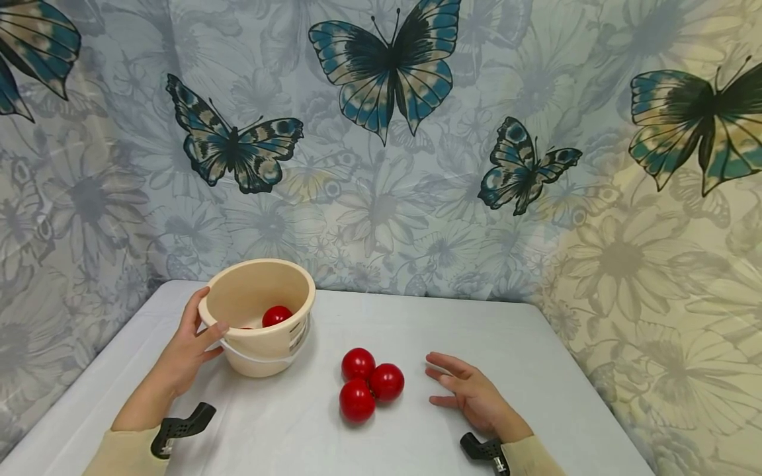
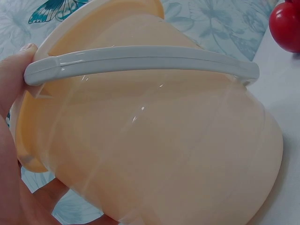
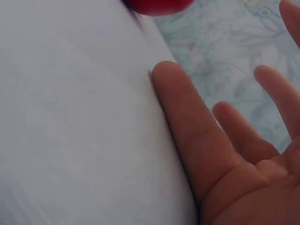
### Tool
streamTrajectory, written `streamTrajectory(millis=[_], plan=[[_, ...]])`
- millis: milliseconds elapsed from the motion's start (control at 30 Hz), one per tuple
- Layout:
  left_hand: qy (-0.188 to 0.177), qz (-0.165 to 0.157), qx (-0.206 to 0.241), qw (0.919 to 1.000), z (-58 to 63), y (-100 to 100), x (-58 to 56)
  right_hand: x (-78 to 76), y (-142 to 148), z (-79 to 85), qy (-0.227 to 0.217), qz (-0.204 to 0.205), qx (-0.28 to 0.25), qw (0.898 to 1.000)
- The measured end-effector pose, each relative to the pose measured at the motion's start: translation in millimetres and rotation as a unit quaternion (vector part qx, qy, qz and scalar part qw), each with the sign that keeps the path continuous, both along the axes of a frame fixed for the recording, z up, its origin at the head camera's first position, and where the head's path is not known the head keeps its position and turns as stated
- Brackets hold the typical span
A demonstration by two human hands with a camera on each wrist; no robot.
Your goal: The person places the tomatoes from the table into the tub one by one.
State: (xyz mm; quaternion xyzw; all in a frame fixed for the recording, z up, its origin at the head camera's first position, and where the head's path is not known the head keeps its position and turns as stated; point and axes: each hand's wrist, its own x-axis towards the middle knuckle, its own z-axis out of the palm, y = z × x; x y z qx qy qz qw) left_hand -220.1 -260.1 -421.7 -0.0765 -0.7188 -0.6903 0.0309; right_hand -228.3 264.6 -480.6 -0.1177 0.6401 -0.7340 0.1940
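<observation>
At the left of the table, my left hand (image 1: 186, 350) grips the rim of a cream plastic bucket (image 1: 260, 344), thumb at the near side. The bucket's pale handle (image 2: 140, 61) hangs down across its outside. Inside lies a glossy red ball (image 1: 276, 315), and a sliver of another red one shows over the rim. Three more red balls (image 1: 357, 401) sit clustered on the table between the bucket and my right hand (image 1: 476, 396). That hand holds nothing; its fingers are spread and slightly bent, pointing toward the cluster, with a gap between.
A white cloth covers the table (image 1: 428, 324). Behind it and along both sides hangs a curtain (image 1: 381, 211) printed with flowers and butterflies. Each wrist wears a black camera mount (image 1: 184, 426).
</observation>
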Motion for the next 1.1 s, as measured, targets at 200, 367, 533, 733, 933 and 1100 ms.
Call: streamTrajectory(millis=[200, 367, 533, 733, 933, 1100], plan=[[0.0, 0.0, 0.0, 1.0, -0.4, 0, 0.0, 1.7, -9, -0.4, -0.001, 0.003, 0.012, 1.0], [0.005, -0.003, 0.001, 1.0, -0.8, -1, 0.0, 3.0, -17, 1.6, 0.005, 0.01, 0.013, 1.0], [0.006, -0.006, 0.001, 1.0, -1.1, -2, -0.6, 2.4, -27, 2.3, 0.011, 0.016, 0.019, 1.0], [0.004, -0.007, 0.006, 0.9999, -0.3, -1, -0.7, -0.5, -41, -0.7, 0.021, 0.022, 0.039, 0.999], [0.004, -0.008, 0.008, 0.9999, 0.6, -1, 0.0, -3.1, -51, -4.5, 0.028, 0.03, 0.053, 0.998], [0.002, -0.004, 0.004, 1.0, 0.5, 0, -0.2, -3.5, -61, -4.0, 0.031, 0.036, 0.055, 0.997]])
